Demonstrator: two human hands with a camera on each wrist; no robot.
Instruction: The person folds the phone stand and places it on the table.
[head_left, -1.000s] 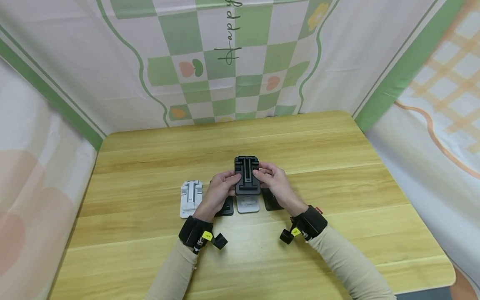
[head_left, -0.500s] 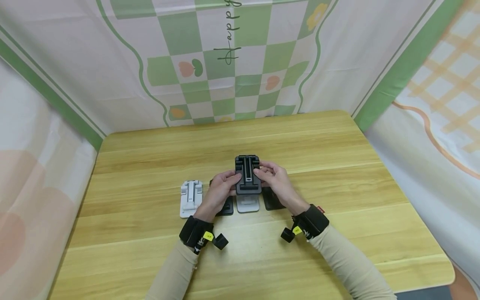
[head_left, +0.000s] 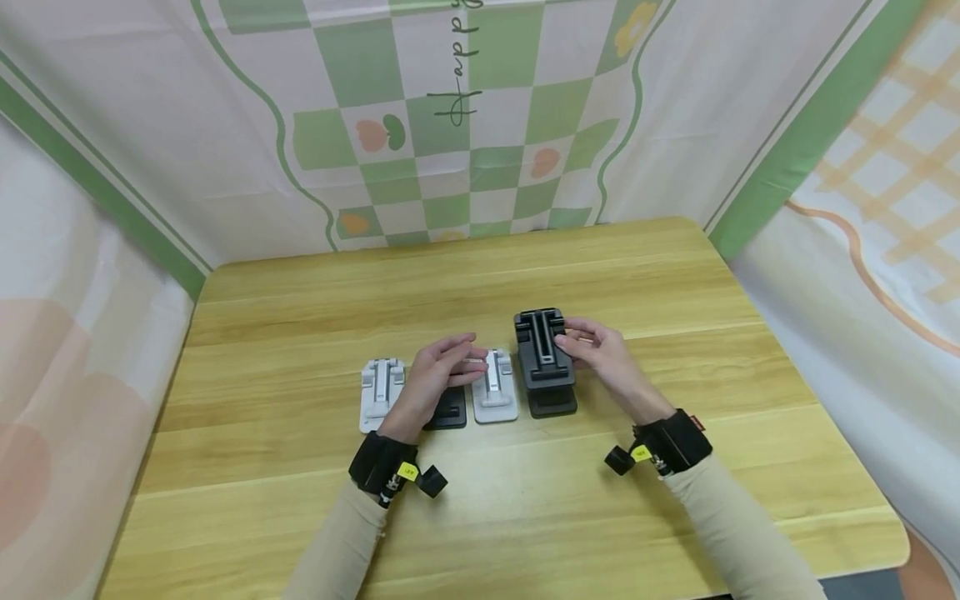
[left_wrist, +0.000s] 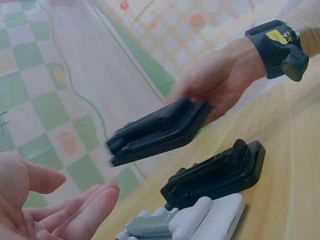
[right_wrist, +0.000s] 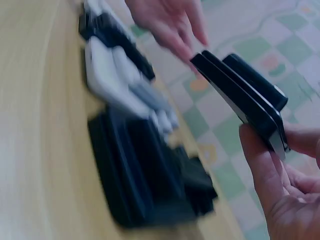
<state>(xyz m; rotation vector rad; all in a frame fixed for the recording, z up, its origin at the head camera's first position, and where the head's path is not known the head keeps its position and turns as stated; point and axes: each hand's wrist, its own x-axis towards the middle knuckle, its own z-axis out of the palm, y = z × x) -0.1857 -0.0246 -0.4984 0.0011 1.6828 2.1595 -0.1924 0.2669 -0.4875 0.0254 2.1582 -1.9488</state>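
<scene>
My right hand (head_left: 600, 350) grips a folded black phone stand (head_left: 543, 350) by its right edge and holds it in the air above another black stand (head_left: 553, 404) lying on the table. The left wrist view shows the held stand (left_wrist: 160, 131) above the lying black one (left_wrist: 220, 175); the right wrist view shows the held stand (right_wrist: 245, 97) between thumb and fingers. My left hand (head_left: 438, 375) is open, fingers relaxed, hovering over a black stand (head_left: 450, 412) and beside a white stand (head_left: 495, 396).
A second white stand (head_left: 381, 393) lies at the left of the row on the wooden table (head_left: 300, 500). Printed cloth walls (head_left: 465, 125) close in the back and both sides.
My left hand let go of the black stand and drew back left. My right hand carried the stand to the right, over the rightmost black stand.
</scene>
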